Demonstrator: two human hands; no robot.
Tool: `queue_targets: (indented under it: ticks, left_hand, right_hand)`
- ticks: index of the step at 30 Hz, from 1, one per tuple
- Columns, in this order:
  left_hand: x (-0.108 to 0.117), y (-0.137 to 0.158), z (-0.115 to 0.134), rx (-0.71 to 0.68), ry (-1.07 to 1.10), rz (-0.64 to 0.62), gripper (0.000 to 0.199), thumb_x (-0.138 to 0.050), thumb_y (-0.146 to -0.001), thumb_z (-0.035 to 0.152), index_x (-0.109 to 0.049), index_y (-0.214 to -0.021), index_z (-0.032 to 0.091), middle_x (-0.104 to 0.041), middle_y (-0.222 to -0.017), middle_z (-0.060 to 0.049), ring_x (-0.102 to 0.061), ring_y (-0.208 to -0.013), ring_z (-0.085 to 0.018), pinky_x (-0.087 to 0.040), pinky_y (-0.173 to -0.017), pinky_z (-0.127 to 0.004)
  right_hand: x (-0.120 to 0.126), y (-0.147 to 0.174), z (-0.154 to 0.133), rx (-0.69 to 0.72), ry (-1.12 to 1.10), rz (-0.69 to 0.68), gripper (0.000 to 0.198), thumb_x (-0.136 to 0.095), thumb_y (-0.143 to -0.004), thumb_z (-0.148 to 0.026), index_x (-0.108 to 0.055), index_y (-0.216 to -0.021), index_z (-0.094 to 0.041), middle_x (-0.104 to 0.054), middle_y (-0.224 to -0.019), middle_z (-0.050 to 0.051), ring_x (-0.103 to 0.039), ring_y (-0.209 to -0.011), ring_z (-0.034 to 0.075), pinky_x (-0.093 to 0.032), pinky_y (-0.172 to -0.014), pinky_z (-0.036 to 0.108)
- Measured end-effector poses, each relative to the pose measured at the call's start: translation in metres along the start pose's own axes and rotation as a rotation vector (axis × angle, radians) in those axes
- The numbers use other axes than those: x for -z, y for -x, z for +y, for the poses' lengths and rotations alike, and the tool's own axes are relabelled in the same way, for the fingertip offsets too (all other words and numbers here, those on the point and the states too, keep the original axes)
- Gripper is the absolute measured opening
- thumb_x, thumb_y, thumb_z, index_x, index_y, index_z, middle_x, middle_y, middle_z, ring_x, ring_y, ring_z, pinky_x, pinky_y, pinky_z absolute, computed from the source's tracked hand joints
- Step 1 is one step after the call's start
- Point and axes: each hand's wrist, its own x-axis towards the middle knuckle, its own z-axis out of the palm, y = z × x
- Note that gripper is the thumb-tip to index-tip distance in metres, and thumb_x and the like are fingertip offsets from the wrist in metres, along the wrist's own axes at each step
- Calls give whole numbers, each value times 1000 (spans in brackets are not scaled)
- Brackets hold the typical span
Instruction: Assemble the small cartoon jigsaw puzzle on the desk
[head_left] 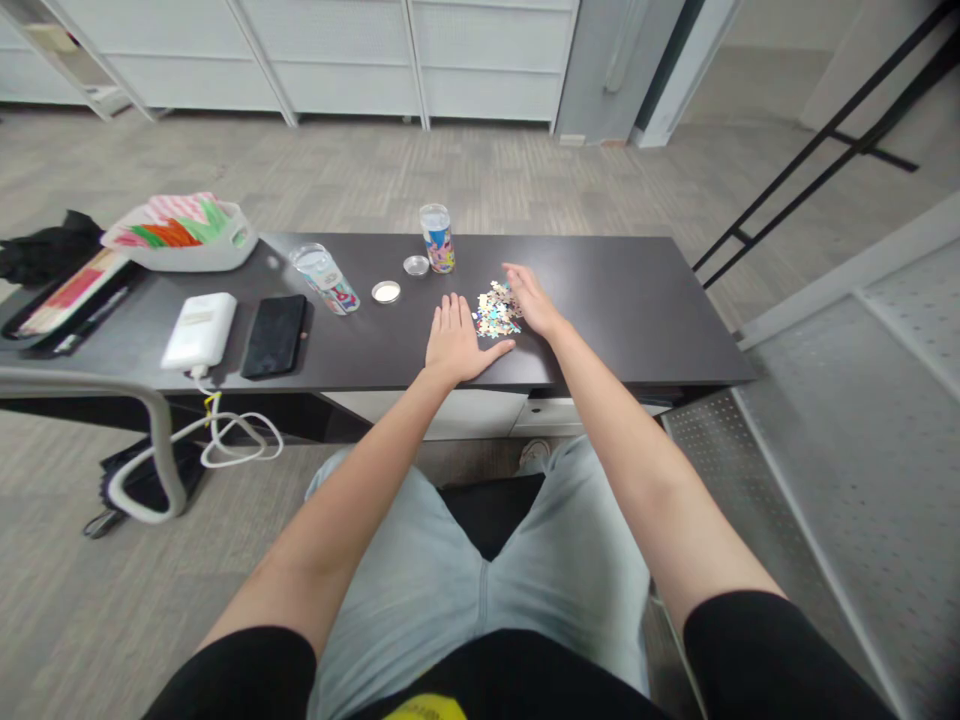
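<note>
A small heap of colourful jigsaw puzzle pieces [496,312] lies on the dark tabletop [615,300]. My left hand [456,342] rests flat at the heap's left side, fingers stretched forward and thumb pointing right along its near edge. On the other side, my right hand [529,298] stands on edge against the pieces, with its fingers extended. Behind the heap is an upright clear can [438,240] with a colourful printed label. Another such can [325,280] is further left. Two round silvery lids, one lid [386,292] and another lid [416,265], lie between the cans.
To the left are a black phone [274,336], a white charger [200,332] with a looped cable [244,440], and a white basket [187,252] of colourful packets. A grey tubular frame [161,430] curves beside the table's near left edge. A perforated metal panel [847,480] stands at right.
</note>
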Motion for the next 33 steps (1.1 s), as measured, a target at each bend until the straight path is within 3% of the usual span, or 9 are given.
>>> queue_targets:
  ticks: [7,13,20,24,26,29,31,32,33]
  left_hand:
    - [-8,-54,26,-32,-7,-24,147,-74,-107,98,-24,-207,3,-22,-215,-31,-17,-205,-47,-17,-169,-66]
    - [-11,-98,42,-20,-54,-85,135,-66,-117,90,-26,-203,-5,-18,-216,-33,-11,-206,-44,-11,-170,-57]
    - [-21,-145,45,-29,-8,-52,117,-58,-123,84,-34,-204,3,-25,-216,-28,-18,-205,-46,-16,-169,-63]
    - [-10,-142,44,-15,11,5,102,-53,-128,73,-36,-202,4,-28,-216,-25,-14,-206,-45,-17,-168,-63]
    - [1,-126,53,-61,-10,125,88,-51,-129,70,-51,-196,13,-46,-209,-22,-31,-200,-44,-28,-165,-64]
    - [4,-79,88,-423,-79,91,64,-38,-131,66,-86,-160,34,-82,-172,-13,-70,-166,-36,-57,-146,-61]
    - [-18,-35,125,-1025,-126,5,61,-33,-130,54,-93,-145,51,-89,-162,-4,-81,-149,-21,-71,-125,-49]
    - [-37,-11,145,-1332,-158,37,53,-42,-125,62,-93,-141,63,-88,-163,-2,-83,-146,-19,-74,-107,-59]
    - [-61,14,165,-1530,-195,108,45,-54,-111,76,-90,-138,76,-89,-160,-7,-84,-146,-24,-62,-81,-76]
  right_hand:
    - [-1,-32,7,71,-156,40,122,-30,-101,-128,-79,-160,-33,-76,-184,17,-69,-176,40,-53,-154,60]
    - [40,-69,26,-57,-198,262,132,-22,-90,-134,-85,-146,-32,-89,-143,20,-86,-139,39,-67,-130,60]
    - [73,-88,54,-37,-247,105,98,-58,-97,-126,-84,-120,-34,-86,-121,11,-82,-119,31,-69,-123,52]
    - [114,-70,72,153,-18,-149,101,-113,-65,-105,-90,-132,-34,-84,-131,11,-80,-122,39,-67,-131,65]
    - [132,-59,79,214,92,-226,113,-123,-54,-96,-91,-145,-36,-82,-142,13,-79,-130,43,-65,-135,69]
    - [140,-51,79,241,218,-278,127,-127,-47,-90,-89,-157,-40,-78,-149,13,-78,-133,48,-58,-139,78]
    - [132,-53,74,218,262,-283,122,-130,-47,-81,-90,-156,-42,-78,-151,12,-78,-135,51,-53,-142,82]
    - [126,-56,71,205,269,-278,118,-131,-50,-79,-91,-155,-42,-78,-151,12,-78,-136,52,-51,-143,82]
    - [120,-59,68,196,269,-269,114,-131,-54,-78,-91,-153,-41,-79,-151,12,-78,-137,52,-50,-144,82]
